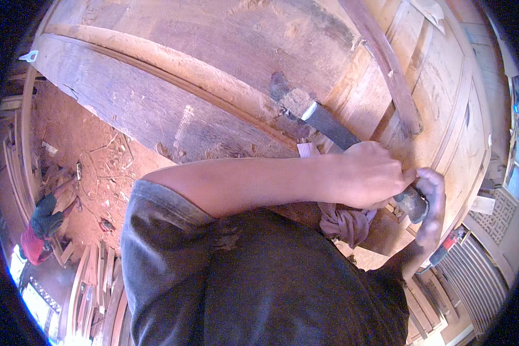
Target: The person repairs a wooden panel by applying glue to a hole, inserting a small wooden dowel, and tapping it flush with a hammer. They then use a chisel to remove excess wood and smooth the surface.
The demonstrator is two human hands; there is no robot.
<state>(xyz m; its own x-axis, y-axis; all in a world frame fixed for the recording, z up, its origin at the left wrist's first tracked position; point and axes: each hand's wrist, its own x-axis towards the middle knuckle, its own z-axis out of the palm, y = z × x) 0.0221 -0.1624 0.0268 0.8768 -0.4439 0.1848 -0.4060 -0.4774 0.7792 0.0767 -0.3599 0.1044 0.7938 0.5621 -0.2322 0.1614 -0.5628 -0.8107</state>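
No packages, labels, signs or screens show anywhere in this view — not on the big wooden panel [225, 75] that fills the upper part of the picture, nor on the dirt ground to its lower left, nor among the stacked timber below that. The only near candidate is a small white tag-like scrap [29, 56] just off the panel's upper-left corner — too small to tell what it is. Along the panel's right side the edge of the picture is too blurred to make out anything of the kind.
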